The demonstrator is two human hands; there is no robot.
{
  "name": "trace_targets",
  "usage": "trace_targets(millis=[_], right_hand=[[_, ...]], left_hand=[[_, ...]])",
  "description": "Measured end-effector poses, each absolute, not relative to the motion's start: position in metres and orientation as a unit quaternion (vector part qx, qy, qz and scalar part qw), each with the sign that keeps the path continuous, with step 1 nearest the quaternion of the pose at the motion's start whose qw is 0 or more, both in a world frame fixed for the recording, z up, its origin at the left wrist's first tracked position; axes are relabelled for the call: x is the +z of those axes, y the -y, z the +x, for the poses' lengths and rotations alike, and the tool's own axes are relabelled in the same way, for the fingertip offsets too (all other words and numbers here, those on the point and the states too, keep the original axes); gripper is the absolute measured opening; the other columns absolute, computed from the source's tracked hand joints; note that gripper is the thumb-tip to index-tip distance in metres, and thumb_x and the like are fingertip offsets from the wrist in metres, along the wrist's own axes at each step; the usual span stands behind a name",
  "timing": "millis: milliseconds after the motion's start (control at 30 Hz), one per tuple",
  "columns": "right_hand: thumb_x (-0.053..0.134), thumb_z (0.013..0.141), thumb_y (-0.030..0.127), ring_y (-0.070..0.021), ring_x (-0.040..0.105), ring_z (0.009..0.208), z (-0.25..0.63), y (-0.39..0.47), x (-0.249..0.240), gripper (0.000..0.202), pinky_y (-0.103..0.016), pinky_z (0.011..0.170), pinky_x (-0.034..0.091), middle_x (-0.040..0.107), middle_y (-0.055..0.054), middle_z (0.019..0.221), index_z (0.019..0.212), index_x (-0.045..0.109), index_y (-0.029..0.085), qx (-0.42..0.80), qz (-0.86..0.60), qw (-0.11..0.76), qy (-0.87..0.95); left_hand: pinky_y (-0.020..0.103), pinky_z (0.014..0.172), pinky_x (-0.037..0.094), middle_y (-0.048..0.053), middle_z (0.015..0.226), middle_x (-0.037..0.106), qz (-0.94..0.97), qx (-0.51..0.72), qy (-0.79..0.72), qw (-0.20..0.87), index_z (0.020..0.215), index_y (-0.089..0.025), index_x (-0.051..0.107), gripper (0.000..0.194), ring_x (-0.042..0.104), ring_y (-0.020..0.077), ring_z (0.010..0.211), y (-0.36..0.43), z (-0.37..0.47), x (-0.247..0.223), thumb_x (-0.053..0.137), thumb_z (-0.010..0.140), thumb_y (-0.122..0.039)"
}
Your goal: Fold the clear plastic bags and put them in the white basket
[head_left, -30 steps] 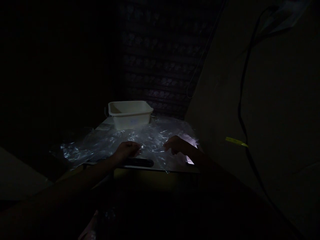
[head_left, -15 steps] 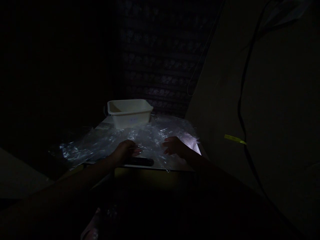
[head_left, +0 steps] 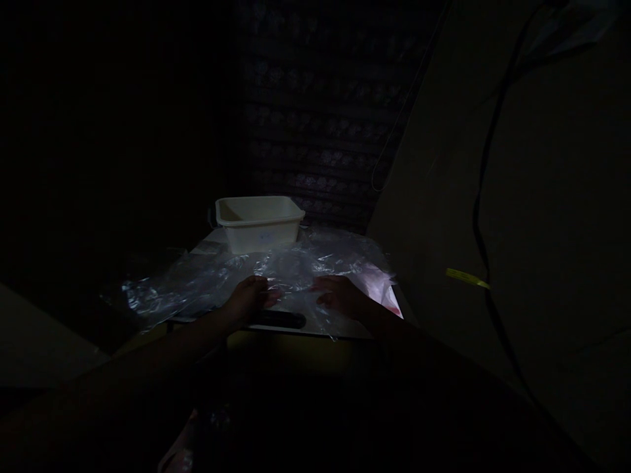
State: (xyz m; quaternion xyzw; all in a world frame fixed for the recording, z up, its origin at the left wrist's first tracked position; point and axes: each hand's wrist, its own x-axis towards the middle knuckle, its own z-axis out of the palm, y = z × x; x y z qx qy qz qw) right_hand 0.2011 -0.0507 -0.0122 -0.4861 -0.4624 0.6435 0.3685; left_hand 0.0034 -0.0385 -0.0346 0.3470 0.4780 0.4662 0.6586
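Note:
A crumpled sheet of clear plastic film point(head_left: 296, 269) is spread over a small light table, glinting in the dim light. My left hand point(head_left: 249, 299) is curled at the film's near side, thumb above the fingers, with film between them. Facing it, my right hand point(head_left: 340, 295) has bent fingers closed on the film; its fingertips are blurred. A stretch of film runs between the two hands. Under my left wrist, a dark handle point(head_left: 279, 319) lies along the table's front edge; the rest of that object is hidden.
Behind the film stands a cream plastic tub point(head_left: 261, 233). A pinkish piece of plastic point(head_left: 378, 284) lies at the table's right edge. A dark cable point(head_left: 477, 223) with a yellow tag point(head_left: 466, 277) hangs along the right wall. Patterned curtain-like cloth point(head_left: 320, 131) is at the back.
My right hand has moved slightly left, and its fingers have drawn closer together on the film. My left hand stays nearly in place. The view has shifted slightly.

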Motion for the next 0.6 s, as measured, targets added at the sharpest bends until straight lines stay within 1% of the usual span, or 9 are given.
trace_targets(millis=[100,167,300,467,600], right_hand=[[0.048,0.064,0.026,-0.0097,0.056,0.057,0.193,0.047,-0.019,0.015,-0.018,0.044,0.036,0.056,-0.004,0.084,0.077,0.048,0.017,0.66,-0.463,0.38,0.454],[0.05,0.063,0.025,-0.0111,0.057,0.058,0.19,0.045,-0.024,0.015,-0.019,0.044,0.036,0.056,-0.004,0.081,0.074,0.048,0.016,0.668,-0.455,0.38,0.449],[0.049,0.064,0.026,-0.0122,0.057,0.055,0.189,0.044,-0.03,0.013,-0.02,0.043,0.037,0.057,-0.004,0.072,0.07,0.047,0.014,0.651,-0.479,0.383,0.446],[0.045,0.068,0.024,-0.0114,0.056,0.05,0.192,0.043,-0.031,0.01,-0.019,0.041,0.038,0.057,-0.003,0.064,0.069,0.045,0.014,0.618,-0.517,0.389,0.447],[0.043,0.069,0.025,-0.0102,0.055,0.043,0.189,0.044,-0.029,0.012,-0.017,0.037,0.036,0.056,-0.001,0.058,0.068,0.044,0.014,0.592,-0.535,0.38,0.467]], left_hand=[[0.023,0.055,0.045,0.0,0.063,0.053,0.362,0.47,-0.464,0.658,0.068,-0.014,0.043,0.012,0.057,0.0117,0.059,0.037,0.005,-0.037,0.053,0.062,-0.018],[0.022,0.057,0.046,0.001,0.062,0.053,0.371,0.466,-0.46,0.658,0.066,-0.013,0.045,0.013,0.057,0.0112,0.059,0.037,0.006,-0.038,0.056,0.06,-0.015],[0.022,0.054,0.046,0.001,0.056,0.053,0.358,0.459,-0.483,0.654,0.062,-0.012,0.046,0.013,0.057,0.0124,0.056,0.038,0.008,-0.037,0.057,0.059,-0.015],[0.022,0.05,0.045,0.002,0.059,0.055,0.365,0.451,-0.497,0.645,0.064,-0.012,0.047,0.012,0.057,0.0129,0.055,0.039,0.005,-0.037,0.056,0.061,-0.019],[0.023,0.052,0.045,0.002,0.06,0.057,0.402,0.436,-0.478,0.648,0.067,-0.013,0.048,0.018,0.057,0.0127,0.057,0.038,0.004,-0.04,0.058,0.057,-0.025]])
